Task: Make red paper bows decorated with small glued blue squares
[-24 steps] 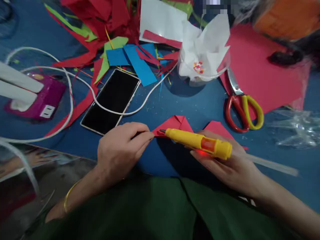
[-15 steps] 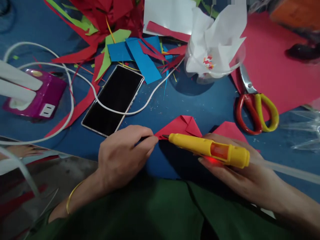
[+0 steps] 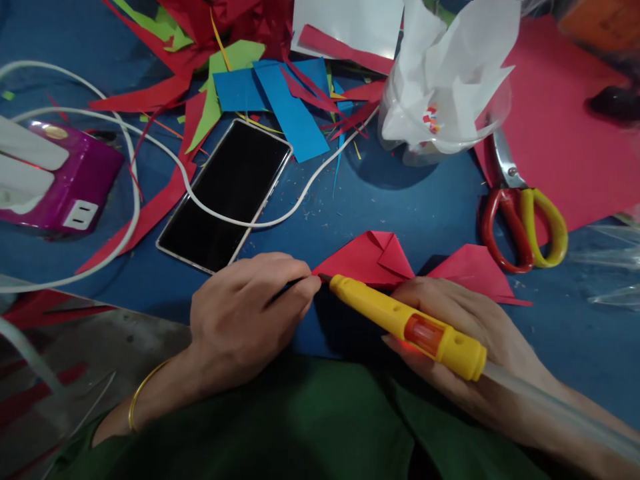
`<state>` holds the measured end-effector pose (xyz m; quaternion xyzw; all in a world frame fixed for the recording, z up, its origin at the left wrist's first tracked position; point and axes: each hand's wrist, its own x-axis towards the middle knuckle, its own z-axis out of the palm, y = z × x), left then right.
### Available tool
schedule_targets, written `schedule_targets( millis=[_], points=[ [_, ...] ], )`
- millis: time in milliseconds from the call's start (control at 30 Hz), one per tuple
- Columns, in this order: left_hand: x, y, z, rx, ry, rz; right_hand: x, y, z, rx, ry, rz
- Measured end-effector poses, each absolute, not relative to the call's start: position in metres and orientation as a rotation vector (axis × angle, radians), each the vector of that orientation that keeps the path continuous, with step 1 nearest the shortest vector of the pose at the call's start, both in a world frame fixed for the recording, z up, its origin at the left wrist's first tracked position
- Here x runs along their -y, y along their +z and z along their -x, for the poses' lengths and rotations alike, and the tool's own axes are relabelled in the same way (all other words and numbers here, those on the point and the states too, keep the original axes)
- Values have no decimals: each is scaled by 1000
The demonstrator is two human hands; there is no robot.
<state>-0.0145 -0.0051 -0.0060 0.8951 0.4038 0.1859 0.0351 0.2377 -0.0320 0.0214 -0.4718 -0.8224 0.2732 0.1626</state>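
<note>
Over blue tabletop, creased paper, tubular glue gun

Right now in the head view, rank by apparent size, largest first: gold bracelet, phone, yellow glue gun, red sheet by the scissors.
1. Red sheet, even cut off by the frame edge
2. Phone and yellow glue gun: not ranked; the gun looks nearer the camera
3. Gold bracelet

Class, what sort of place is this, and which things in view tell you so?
Probably a paper-craft worktable: blue paper scraps are strewn across it, scissors overlap a red sheet, and the right hand holds a yellow glue gun.
</note>
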Motion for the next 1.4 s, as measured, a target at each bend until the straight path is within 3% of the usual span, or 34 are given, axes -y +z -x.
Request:
schedule_targets(
  millis=[500, 1400],
  points=[
    [7, -3, 12, -1234, 766, -2742, 37, 18, -239, 2406, 580, 1349],
    [8, -1, 13, -1277, 640, -2721, 35, 26, -235, 2449, 596, 1402]
  ],
)
